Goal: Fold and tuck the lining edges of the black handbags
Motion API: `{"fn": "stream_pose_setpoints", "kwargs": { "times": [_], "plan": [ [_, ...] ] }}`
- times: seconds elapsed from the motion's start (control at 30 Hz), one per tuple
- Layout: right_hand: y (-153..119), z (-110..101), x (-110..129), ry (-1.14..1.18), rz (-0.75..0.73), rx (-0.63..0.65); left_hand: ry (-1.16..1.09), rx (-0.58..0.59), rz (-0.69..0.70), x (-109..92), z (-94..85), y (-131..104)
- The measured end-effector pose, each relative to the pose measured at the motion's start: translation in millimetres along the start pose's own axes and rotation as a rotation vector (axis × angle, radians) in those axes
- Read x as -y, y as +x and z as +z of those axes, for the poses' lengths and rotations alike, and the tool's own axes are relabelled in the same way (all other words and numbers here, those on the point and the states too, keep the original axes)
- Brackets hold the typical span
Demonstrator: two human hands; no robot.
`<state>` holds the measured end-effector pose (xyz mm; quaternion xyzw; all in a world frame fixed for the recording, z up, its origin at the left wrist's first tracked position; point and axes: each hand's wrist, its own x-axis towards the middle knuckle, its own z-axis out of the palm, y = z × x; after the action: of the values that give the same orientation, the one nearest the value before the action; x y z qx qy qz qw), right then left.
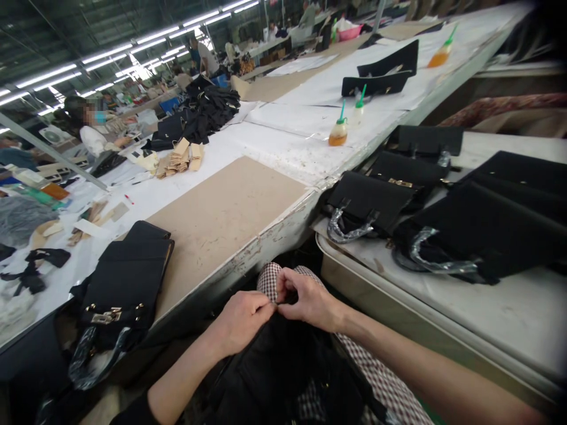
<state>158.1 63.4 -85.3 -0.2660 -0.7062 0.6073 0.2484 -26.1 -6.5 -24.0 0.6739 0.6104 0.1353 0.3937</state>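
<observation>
Across my lap lies a soft black bag (274, 366), its lower part cut off by the frame's bottom edge. My left hand (243, 319) pinches the bag's upper edge between thumb and fingers. Right beside it, my right hand (308, 301) is closed in a pinch at the same edge, its fingertips nearly touching the left ones. Whatever small part lies between the fingertips is hidden. Checked cloth (376, 372) covers my legs under the bag.
On the worktable's left lies a black handbag (128, 271) with plastic-wrapped handles. Brown board (230, 206) covers the table ahead. Glue bottles (338, 134) stand farther back. More black handbags (372, 198) rest on a white surface (500, 330) at right. A co-worker (95, 133) sits across the table.
</observation>
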Motion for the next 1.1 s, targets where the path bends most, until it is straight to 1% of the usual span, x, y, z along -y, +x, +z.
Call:
{"fn": "stream_pose_setpoints", "kwargs": {
  "times": [0.07,0.13,0.2,0.3,0.47,0.57,0.63,0.7,0.73,0.8,0.87,0.9,1.0,1.1],
  "plan": [
    [-2.0,-1.2,1.3,0.030,0.006,0.032,0.024,0.009,0.028,-0.7,0.7,-3.0],
    [-3.7,-3.6,1.8,0.056,0.015,0.059,-0.001,0.022,0.009,-0.4,-1.3,-12.9],
    [-5.1,-6.6,0.8,0.065,0.031,0.067,-0.043,0.031,-0.065,0.6,-5.9,-29.0],
    [-7.1,-9.3,-2.6,0.049,0.038,0.068,-0.088,0.026,-0.180,2.8,-13.8,-60.3],
    [-8.1,-3.9,0.6,0.045,-0.006,0.130,-0.113,-0.031,-0.282,6.1,-16.5,-110.2],
    [-7.1,0.9,8.0,0.035,-0.024,0.160,-0.209,-0.024,-0.308,4.5,-18.8,-128.4],
    [-6.9,3.1,11.9,0.025,-0.028,0.156,-0.256,0.033,-0.313,0.6,-25.0,-132.6],
    [-7.6,4.5,13.7,0.017,-0.029,0.141,-0.262,0.103,-0.301,-4.5,-32.4,-128.3],
    [-8.3,4.9,14.0,0.011,-0.031,0.134,-0.271,0.127,-0.289,-6.8,-34.9,-122.4],
    [-10.2,5.4,13.7,0.006,-0.031,0.121,-0.313,0.134,-0.249,-9.8,-34.4,-103.9],
    [-12.2,5.0,13.1,0.014,-0.025,0.114,-0.337,0.116,-0.207,-10.1,-25.7,-79.1],
    [-13.2,4.3,12.6,0.026,-0.021,0.110,-0.305,0.110,-0.184,-9.5,-19.2,-66.2],
    [-16.2,0.6,10.3,0.066,-0.031,0.102,-0.101,0.090,-0.095,-6.5,0.8,-33.9],
    [-18.1,-2.5,5.6,0.106,-0.039,0.087,0.087,0.053,0.015,-3.5,11.1,-17.4]
  ]
}}
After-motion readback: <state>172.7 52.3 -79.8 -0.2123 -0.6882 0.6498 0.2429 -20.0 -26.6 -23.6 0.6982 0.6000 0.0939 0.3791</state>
